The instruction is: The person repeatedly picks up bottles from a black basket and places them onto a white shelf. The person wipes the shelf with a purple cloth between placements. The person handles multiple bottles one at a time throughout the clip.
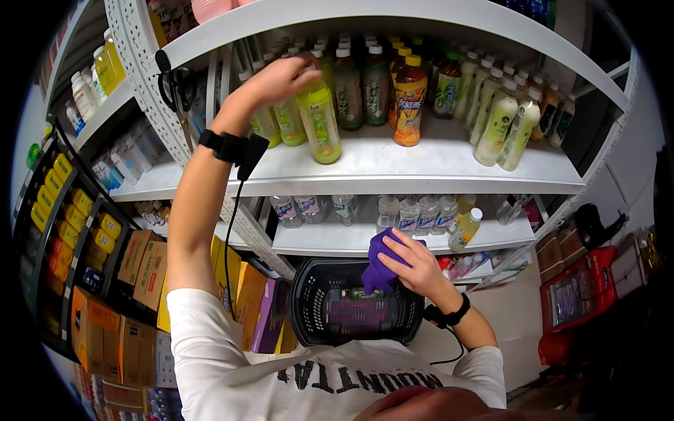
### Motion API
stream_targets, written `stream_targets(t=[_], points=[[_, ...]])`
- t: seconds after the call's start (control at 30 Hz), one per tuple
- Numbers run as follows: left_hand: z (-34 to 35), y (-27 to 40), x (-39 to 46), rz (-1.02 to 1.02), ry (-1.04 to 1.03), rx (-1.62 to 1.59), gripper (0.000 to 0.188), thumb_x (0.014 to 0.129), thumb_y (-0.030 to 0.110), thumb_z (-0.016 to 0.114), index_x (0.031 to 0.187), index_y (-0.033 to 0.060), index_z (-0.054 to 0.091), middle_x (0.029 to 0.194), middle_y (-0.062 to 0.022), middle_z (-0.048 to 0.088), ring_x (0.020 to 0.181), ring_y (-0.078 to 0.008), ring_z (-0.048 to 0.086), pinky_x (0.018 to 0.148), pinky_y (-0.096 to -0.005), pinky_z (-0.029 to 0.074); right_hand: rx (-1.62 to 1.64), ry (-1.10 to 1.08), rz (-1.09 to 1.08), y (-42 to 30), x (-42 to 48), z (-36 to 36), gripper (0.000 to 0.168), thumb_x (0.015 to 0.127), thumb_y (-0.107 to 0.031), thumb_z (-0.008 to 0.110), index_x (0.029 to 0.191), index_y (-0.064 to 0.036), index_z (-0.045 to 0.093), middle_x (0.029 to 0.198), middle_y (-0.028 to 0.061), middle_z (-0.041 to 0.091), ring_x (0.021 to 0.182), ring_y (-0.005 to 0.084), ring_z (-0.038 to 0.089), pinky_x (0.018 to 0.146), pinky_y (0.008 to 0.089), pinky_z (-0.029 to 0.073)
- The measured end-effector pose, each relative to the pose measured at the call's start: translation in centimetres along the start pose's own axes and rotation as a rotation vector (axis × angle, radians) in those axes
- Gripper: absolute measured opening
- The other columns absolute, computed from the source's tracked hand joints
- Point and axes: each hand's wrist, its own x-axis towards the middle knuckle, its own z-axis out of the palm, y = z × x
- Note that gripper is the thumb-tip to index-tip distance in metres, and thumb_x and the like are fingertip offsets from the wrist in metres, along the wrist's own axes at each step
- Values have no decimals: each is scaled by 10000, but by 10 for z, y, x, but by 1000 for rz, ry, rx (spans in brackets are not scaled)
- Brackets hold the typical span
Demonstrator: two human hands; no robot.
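My left hand [287, 79] is at the top of a plastic bottle of yellow-green tea [320, 123], its fingers closed around the cap and neck. The bottle is near the front edge of the white shelf [363, 166], with more green tea bottles [288, 123] behind it and to its left. A crumpled purple cloth [384, 260] is in my right hand [418, 266], in front of the lower shelf [331, 239]. Under that hand stands a black plastic basket [303, 300] with a bottle [363, 293] lying inside.
An iced tea bottle with a yellow cap [408, 102] stands mid-shelf; pale drink bottles [497, 123] crowd the right. Scissors [179, 94] hang on the left upright. Water bottles [409, 214] line the lower shelf. Cardboard boxes [142, 263] are at left, a red case [576, 289] at right.
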Motion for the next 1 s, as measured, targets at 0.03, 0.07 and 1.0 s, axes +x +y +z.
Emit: stream_targets(t=[0.03,0.07,1.0], points=[[5,-6,6,15,-13,51,321,1031,278,545,1232,28,567,1021,-189,678,905,-282,657,819,-384,518,-10,-6,15,1,-4,-1,443,751,-63,694,1190,-117,715,1354,152,615,1267,389,582,972,449,542],[10,-11,8,-51,-38,-6,325,1023,264,540,1243,26,566,1091,-231,672,984,-348,652,890,-402,492,-16,-10,28,1,-8,-3,449,749,-61,696,1194,-118,713,1354,151,615,1268,390,582,972,448,542],[43,-38,33,-155,36,540,1044,766,417,833,1573,71,268,1536,-238,418,1413,-398,423,1122,-444,420,70,-115,268,17,-67,25,549,707,22,663,1243,-94,687,1379,150,592,1316,370,540,1054,445,499]])
